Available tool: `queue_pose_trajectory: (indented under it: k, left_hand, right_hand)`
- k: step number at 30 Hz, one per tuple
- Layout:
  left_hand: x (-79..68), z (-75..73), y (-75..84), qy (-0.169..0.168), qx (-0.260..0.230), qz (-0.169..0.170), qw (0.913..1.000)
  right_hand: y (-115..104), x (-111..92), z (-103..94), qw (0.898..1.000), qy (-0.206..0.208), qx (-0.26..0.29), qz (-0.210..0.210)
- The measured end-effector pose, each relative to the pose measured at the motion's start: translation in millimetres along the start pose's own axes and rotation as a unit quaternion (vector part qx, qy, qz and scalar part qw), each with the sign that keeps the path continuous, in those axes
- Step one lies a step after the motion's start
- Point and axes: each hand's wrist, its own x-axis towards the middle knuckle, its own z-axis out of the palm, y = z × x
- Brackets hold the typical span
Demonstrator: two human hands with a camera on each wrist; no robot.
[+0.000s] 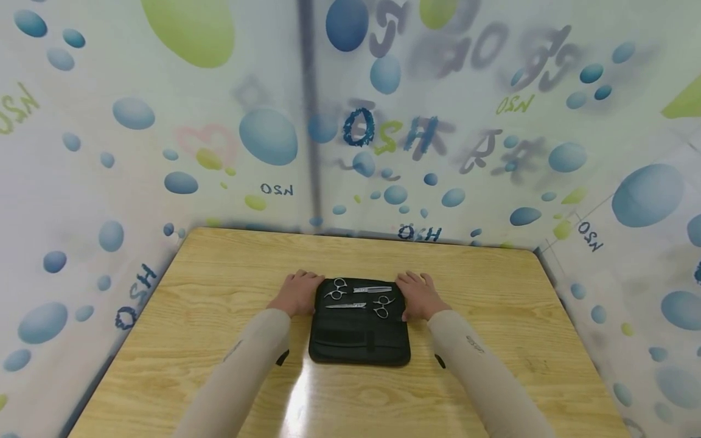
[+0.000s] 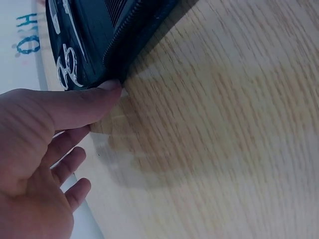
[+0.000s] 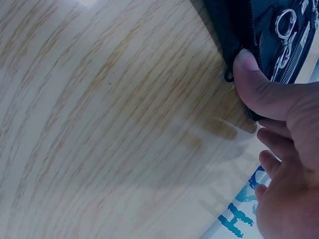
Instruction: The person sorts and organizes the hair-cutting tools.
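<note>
An opened black zip case (image 1: 341,354) lies flat on the wooden table. Two pairs of hair scissors sit in its far part: thinning shears (image 1: 373,289) with finger rings at the left, and straight-bladed scissors (image 1: 345,305) with rings at the right. My left hand (image 1: 298,293) grips the far left edge of the case, its thumb on the zipped rim in the left wrist view. At the far right edge, my right hand (image 1: 421,297) pinches the rim beside a zip pull (image 3: 229,75). Dark comb teeth (image 2: 116,11) show inside the case in the left wrist view.
The light wood table (image 1: 482,377) reaches back to a wall (image 1: 350,201) patterned with blue and green ovals and lettering. Similar walls rise along its left and right sides. A bright reflection lies on the tabletop in front of the case.
</note>
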Motion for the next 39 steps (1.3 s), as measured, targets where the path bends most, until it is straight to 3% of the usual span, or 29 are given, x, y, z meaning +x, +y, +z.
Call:
queue_pose_trajectory:
  k: [12, 24, 34, 39]
  left_hand:
    - [-1.3, -2.3, 1.9, -0.003, 0.001, 0.003, 1.0000]
    - [1.8, 1.0, -1.2, 0.036, 0.007, 0.028, 0.9989]
    - [2.9, 3.6, -2.2, 0.047, -0.035, 0.019, 0.9981]
    - [0.3, 7.3, -6.7, 0.072, -0.036, 0.034, 0.9962]
  right_hand:
    - [-3, 1, -1.2, 0.999, 0.025, 0.024, 0.008]
    - [0, -2, 3.7, 0.996, 0.059, 0.060, 0.017]
    - [6, -5, 5.3, 0.990, 0.131, 0.061, 0.003]
    - [8, -8, 5.0, 0.988, 0.140, 0.062, -0.001]
